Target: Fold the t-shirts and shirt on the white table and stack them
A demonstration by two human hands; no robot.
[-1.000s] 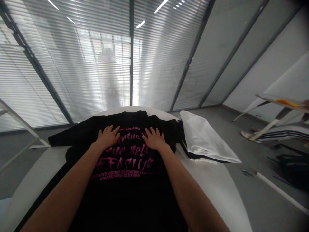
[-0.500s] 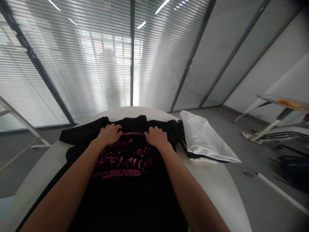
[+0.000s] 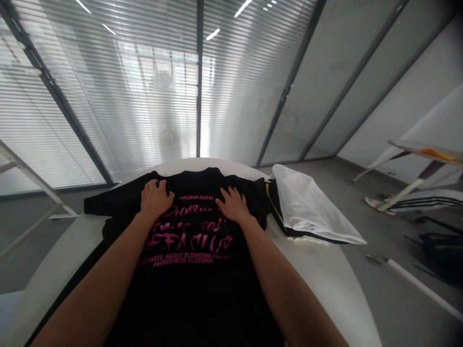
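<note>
A black T-shirt (image 3: 195, 299) with pink lettering lies spread over the white round table (image 3: 325, 284), its collar toward the far edge. On its upper left part rests my left hand (image 3: 155, 198), fingers spread and pressed on the cloth. My right hand (image 3: 233, 203) lies flat on the upper right part, beside the top line of print, its fingers apart. Neither hand grips the fabric. To the right, folded white cloth (image 3: 311, 205) sits with dark cloth beneath it, close to the shirt's right sleeve.
Glass panels with blinds (image 3: 152, 111) stand beyond the table. At the right are another table (image 3: 423, 150) with an orange item on it, striped cloth (image 3: 430, 200) below, and a white pole (image 3: 423, 286) near the floor. A white metal frame (image 3: 32, 176) stands left.
My left hand has slid left and its fingers have spread. My right hand's fingers have opened out a little. The shirt's shoulders lie flatter, and the top line of print shows fully.
</note>
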